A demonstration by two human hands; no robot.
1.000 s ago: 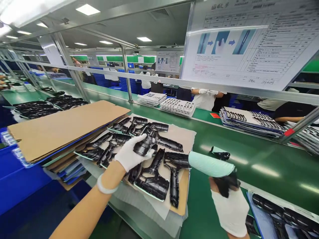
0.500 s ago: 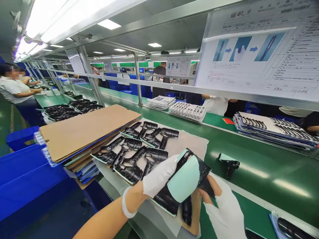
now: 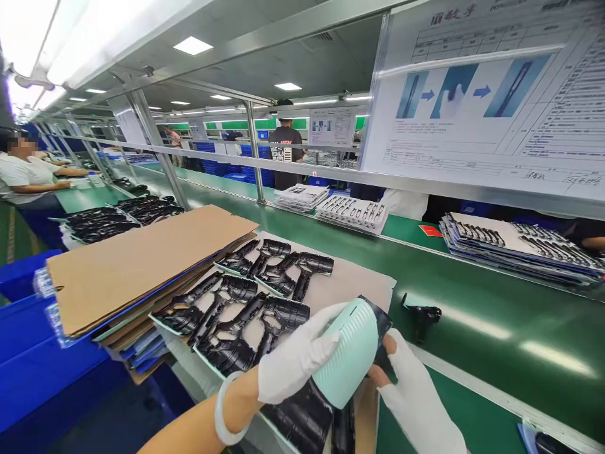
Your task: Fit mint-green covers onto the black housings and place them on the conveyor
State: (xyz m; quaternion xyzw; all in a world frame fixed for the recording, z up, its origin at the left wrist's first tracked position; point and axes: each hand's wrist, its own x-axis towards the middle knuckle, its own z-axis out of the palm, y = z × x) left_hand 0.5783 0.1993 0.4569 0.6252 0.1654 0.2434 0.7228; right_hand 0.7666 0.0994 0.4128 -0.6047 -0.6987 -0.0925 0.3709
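Observation:
Between my two gloved hands is a hair-dryer-shaped plastic shell (image 3: 350,353), mint green and ribbed on the outside with a black end at the upper right. My left hand (image 3: 302,353) grips its left side, with the thumb lying along the green face. On the other side my right hand (image 3: 407,378) pinches the black end between bare fingertips; part of its grip is hidden behind the shell. Below and to the left, several similar black shell halves (image 3: 236,290) lie in rows on a paper-covered stack. One more shell (image 3: 423,313) rests apart on the green bench.
Brown cardboard sheets (image 3: 151,258) are piled at the left, above blue bins (image 3: 57,372). Stacks of sheets with small black parts (image 3: 352,211) stand along the far side. A metal rail (image 3: 293,165) and an instruction sheet (image 3: 482,107) cross above. Other people work farther off.
The shell has been turned so its green ribbed face shows more and its dark inside less. Both hands moved slightly down and left with it. The view has shifted a little.

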